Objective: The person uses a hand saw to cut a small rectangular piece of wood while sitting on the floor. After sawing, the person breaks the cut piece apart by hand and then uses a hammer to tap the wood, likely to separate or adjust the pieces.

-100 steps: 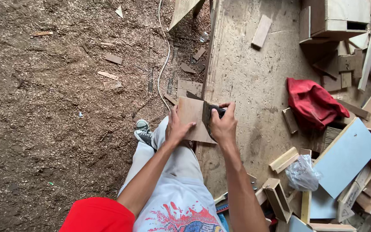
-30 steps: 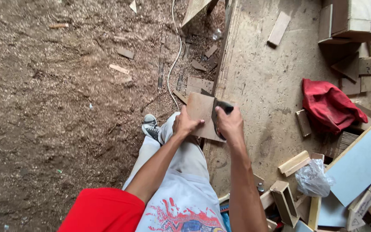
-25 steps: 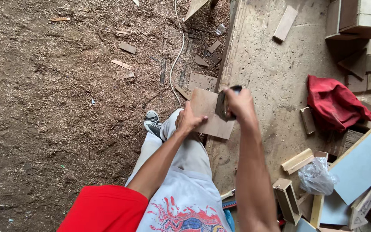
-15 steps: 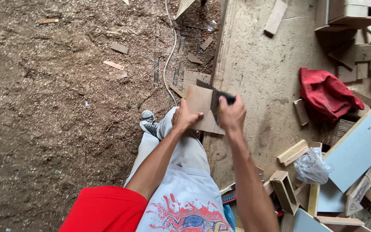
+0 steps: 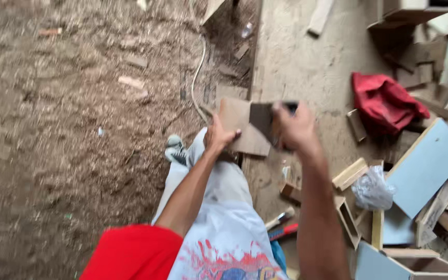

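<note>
Brown board (image 5: 245, 129): one flat, roughly square piece, held up over the person's raised knee, above the line where the sawdust-covered ground (image 5: 53, 129) meets the pale floor slab (image 5: 307, 67). Left hand (image 5: 218, 136) grips its lower left edge, fingers curled closed on it, thumb lying across the face. Right hand (image 5: 294, 127) is closed round a dark block-shaped tool (image 5: 265, 120), one, pressed flat against the board's right part; picture is motion-blurred here, so individual fingers cannot be told apart.

Below the hands, pale trousers and one grey-and-white shoe (image 5: 176, 150) planted on the sawdust.

On the slab, right side: one red cloth (image 5: 382, 101) bunched up, one light blue panel (image 5: 423, 166) lying tilted, one crumpled clear plastic bag (image 5: 372, 189) just beside the panel's lower left edge. Several wood offcuts are scattered about; count uncertain. One white cable (image 5: 199, 72) runs across the sawdust toward the top edge.
</note>
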